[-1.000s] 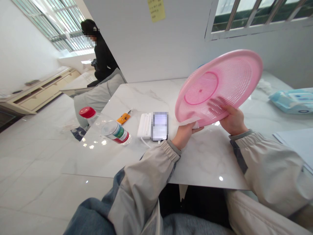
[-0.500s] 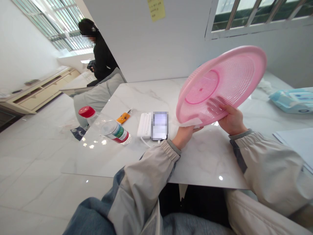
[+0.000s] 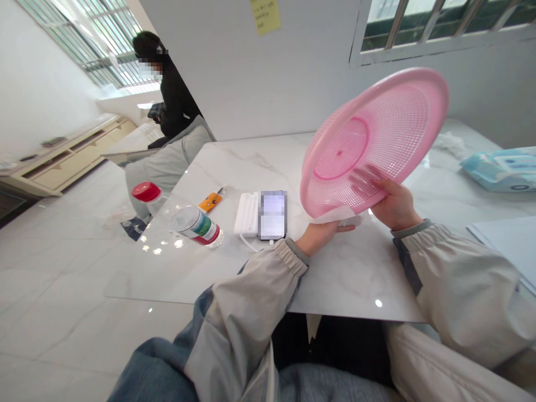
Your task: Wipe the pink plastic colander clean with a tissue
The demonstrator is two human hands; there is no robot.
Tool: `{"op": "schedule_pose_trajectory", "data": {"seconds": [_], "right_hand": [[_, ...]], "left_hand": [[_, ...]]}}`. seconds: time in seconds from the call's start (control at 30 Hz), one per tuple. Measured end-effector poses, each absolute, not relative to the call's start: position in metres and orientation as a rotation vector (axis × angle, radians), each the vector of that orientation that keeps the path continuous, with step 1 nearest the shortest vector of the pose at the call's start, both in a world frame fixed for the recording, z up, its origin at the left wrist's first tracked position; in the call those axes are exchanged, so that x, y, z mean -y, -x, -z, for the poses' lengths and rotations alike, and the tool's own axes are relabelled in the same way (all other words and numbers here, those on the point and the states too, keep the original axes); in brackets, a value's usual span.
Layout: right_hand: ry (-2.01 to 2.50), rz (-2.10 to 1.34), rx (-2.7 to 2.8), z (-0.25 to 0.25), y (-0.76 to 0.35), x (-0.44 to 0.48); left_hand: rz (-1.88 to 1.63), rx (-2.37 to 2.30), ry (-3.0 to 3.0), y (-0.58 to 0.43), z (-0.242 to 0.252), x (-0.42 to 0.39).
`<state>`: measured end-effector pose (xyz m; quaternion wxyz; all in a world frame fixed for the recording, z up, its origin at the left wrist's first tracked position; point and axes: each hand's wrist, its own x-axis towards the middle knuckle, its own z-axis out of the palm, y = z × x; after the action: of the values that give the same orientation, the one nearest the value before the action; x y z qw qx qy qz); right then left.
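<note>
A round pink mesh basket [image 3: 377,128] is held tilted above the white marble table [image 3: 343,268], its underside toward me. My right hand [image 3: 393,204] grips its lower rim, fingers showing through the mesh. My left hand [image 3: 322,231] is under the basket's lower edge, pinching a white tissue [image 3: 337,214] against the rim.
On the table's left lie a clear bottle with a red cap [image 3: 180,218], a small orange item [image 3: 210,201], and a white power bank with a phone [image 3: 262,215]. A blue wipes pack [image 3: 500,170] and papers [image 3: 508,243] sit at right. Another person [image 3: 171,95] sits beyond the table.
The basket has been tipped up more steeply and lifted a little. My left hand with the tissue has slid slightly right along the lower rim.
</note>
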<state>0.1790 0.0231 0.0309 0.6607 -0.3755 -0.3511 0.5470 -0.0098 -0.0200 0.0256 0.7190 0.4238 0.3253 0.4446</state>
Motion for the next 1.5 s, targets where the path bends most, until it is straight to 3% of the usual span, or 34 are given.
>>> {"op": "schedule_pose_trajectory", "data": {"seconds": [0.4, 0.97, 1.17, 1.5], "right_hand": [[0.820, -1.545, 0.884, -0.034, -0.167, -0.008], [0.715, -0.591, 0.588, -0.027, -0.207, -0.048], [0.771, -0.720, 0.551, -0.027, -0.199, -0.043], [0.767, -0.811, 0.554, -0.024, -0.200, -0.043]], "left_hand": [[-0.969, -0.732, -1.038, 0.009, -0.032, 0.021], [-1.081, -1.063, -1.532, 0.024, -0.007, 0.004], [-1.188, -1.079, -1.507, 0.024, -0.009, 0.002], [-0.903, -1.135, -1.223, 0.022, -0.020, 0.010]]}}
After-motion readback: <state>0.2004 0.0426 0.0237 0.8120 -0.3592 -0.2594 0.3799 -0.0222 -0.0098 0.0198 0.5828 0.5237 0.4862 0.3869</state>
